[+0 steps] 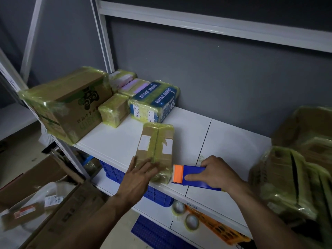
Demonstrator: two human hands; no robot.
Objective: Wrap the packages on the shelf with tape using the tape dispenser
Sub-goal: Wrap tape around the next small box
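while left hand (pixel 139 174) presses package (pixel 156 148), tape dispenser (pixel 191 176) just beside

— How is the left hand (pixel 142 174) lying?
— It is resting flat, fingers straight, on the package (pixel 154 142), forearm reaching in from lower left.
— And the right hand (pixel 217 174)?
— It is gripping the tape dispenser (pixel 193 170), thumb lying along its side, fingers curling over the top.

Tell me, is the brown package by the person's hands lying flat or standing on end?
Lying flat. The package rests on the white shelf with its broad labelled face up, and the left hand lies flat on it.
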